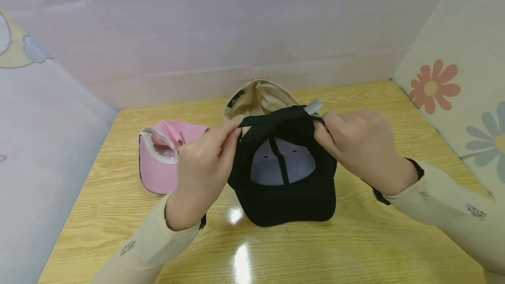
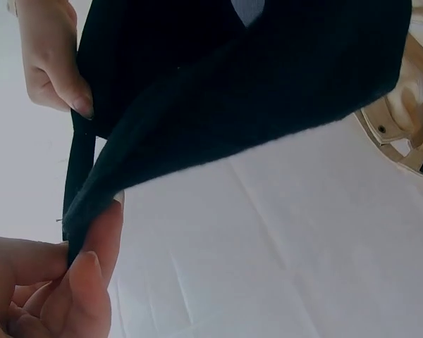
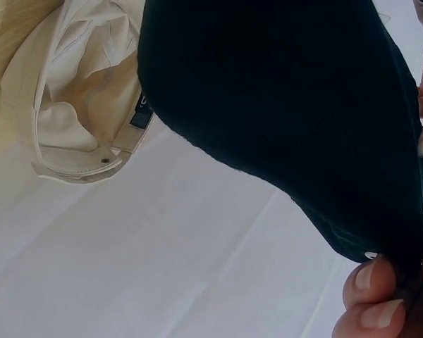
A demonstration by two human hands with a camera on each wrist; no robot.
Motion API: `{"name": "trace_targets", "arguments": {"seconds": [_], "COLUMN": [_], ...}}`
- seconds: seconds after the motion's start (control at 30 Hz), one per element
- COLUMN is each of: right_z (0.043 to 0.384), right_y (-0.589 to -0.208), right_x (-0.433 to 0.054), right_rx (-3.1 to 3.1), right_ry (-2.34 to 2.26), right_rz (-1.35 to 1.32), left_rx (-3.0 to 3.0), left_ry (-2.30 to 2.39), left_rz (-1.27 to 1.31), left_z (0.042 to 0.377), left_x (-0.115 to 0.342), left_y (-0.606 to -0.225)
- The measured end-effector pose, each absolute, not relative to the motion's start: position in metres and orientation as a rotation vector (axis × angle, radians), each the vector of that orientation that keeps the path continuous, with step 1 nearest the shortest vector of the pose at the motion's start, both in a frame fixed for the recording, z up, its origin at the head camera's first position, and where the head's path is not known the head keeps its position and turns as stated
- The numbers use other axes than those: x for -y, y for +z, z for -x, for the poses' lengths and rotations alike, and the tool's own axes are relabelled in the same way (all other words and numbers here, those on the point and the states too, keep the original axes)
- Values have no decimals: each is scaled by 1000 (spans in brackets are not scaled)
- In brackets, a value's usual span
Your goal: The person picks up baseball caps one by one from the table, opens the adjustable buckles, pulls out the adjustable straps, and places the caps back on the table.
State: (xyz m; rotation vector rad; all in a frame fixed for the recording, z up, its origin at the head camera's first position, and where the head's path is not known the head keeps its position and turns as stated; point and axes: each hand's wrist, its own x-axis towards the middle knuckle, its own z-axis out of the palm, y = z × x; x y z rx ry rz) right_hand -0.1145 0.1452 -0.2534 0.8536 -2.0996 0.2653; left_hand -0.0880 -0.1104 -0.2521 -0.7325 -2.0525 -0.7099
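Observation:
Both hands hold a black baseball cap (image 1: 284,200) up by its back strap, its inside turned toward me and its brim pointing down. My left hand (image 1: 205,165) pinches the left end of the strap between thumb and fingers. At the other end, my right hand (image 1: 357,143) pinches the strap beside a pale grey tag (image 1: 313,107). In the left wrist view, thumb and fingers close on the edge of the black cloth (image 2: 254,91). The right wrist view shows fingertips (image 3: 366,276) at the cap's edge near a small metal spot.
Behind the black cap sits a beige cap (image 1: 256,95), partly covered by it. A pink cap (image 1: 158,174) with a white inner band lies to the left, overlapped by my left hand. The wooden table (image 1: 118,231) meets cloth-covered walls at its back and sides.

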Motion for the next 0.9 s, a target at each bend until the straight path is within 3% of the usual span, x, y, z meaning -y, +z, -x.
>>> {"name": "trace_targets", "arguments": {"seconds": [0.63, 0.9], "right_z": [112, 112], "right_y": [-250, -248], "right_x": [-136, -136], "right_rx": [2077, 2098], "right_ry": [246, 235], "right_rz": [-947, -869], "left_rx": [2105, 2033], "left_ry": [-673, -580], "left_rz": [810, 856], "left_z": [95, 96], "left_x": [100, 102], "left_y": [-251, -252]}}
